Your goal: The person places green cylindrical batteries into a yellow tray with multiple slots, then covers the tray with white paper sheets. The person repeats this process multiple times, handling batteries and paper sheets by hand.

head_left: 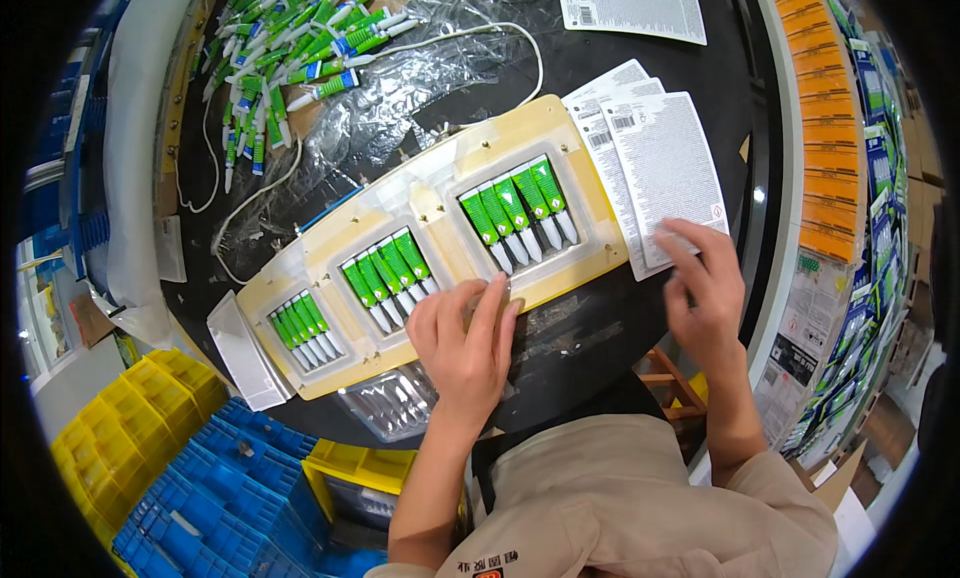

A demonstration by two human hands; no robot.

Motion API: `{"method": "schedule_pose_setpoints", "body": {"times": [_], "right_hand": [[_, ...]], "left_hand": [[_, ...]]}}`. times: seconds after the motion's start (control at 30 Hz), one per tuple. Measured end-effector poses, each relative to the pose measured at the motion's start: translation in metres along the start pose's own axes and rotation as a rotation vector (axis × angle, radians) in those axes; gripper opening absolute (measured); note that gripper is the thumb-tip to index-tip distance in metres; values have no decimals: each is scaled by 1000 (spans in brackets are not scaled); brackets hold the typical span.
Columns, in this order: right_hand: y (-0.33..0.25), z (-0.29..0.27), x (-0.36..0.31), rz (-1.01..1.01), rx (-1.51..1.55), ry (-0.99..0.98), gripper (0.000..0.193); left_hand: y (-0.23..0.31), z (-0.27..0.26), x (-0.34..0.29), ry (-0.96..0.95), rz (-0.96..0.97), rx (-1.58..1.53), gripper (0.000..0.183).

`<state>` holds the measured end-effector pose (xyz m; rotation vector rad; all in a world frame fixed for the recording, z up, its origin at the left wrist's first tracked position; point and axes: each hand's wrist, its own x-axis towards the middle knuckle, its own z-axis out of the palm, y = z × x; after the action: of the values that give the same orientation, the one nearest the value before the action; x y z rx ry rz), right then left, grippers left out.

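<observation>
Left grip (462,343) looks released, blister fixture (538,120) just beyond. Right grip (705,293) unclear, backing cards (672,168) beneath fingertips; sloppy pinch could lift two.

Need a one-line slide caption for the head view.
Left hand over the near edge of a board bearing three rows of green tubes; right hand at white cards.

A packing workshop: beyond the left hand (462,343), a tan fixture (525,126) holds rows of green tubes (380,268), more heaped farther off; printed cards (672,163) lie by the right hand (708,296); plastic crates (230,468) stand left of both.
</observation>
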<state>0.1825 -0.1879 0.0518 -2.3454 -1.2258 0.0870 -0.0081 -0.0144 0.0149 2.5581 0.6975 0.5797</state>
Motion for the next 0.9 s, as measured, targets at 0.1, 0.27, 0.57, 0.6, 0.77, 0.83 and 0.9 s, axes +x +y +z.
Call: {"method": "schedule_pose_setpoints", "body": {"times": [0.1,0.27,0.57,0.6,0.77,0.83,0.9], "right_hand": [[-23,16,19,-166,53,-74,37],[-28,43,43,-193,122,-213,17],[-21,45,60,-242,210,-264,7],[-20,45,60,-257,208,-255,7],[-14,44,54,-291,233,-263,8],[-13,43,52,-304,244,-252,9],[-13,43,50,-317,256,-244,10]], "left_hand": [[4,5,16,-28,-5,33,30],[6,2,36,-46,34,-2,19],[3,2,45,-116,122,-1,16],[2,3,45,-112,131,2,16],[1,8,34,-35,215,37,22],[-1,9,29,0,237,19,27],[-4,10,25,4,235,-3,31]]}}
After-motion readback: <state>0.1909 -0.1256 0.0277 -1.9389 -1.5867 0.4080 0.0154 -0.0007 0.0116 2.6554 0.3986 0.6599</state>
